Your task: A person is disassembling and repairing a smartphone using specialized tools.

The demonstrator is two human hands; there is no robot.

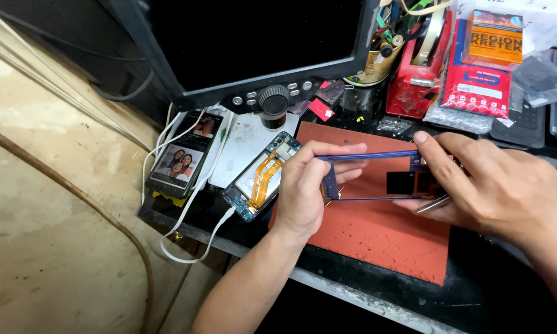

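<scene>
Head view is showing, at far left on the dark tabletop (365,291), a phone (182,162) with a lit screen lying flat, a white cable (195,244) trailing off beside it. Just to its right an opened phone (261,178) is lying face down, its orange flex ribbon and circuit board exposed, under the lower edge of a black monitor (254,43). Next, the left hand (303,188) is reaching in from below, its fingers (334,150) curling closed around the left end of a blue phone back cover (368,176): the thumb is pressing along the top edge while the other fingers are wrapping under the corner. The cover is being held on edge above an orange work mat (377,238), not touching it, spanning the gap between both hands. The right hand (495,185) is gripping the cover's right end, fingers (436,158) closing over the top edge and the thumb lying beneath; a thin metal tool (432,205) is sticking out under that hand, though how it is being held cannot be told. Behind, a red tape dispenser (418,71) and red packets (479,77) are standing at the rear.
</scene>
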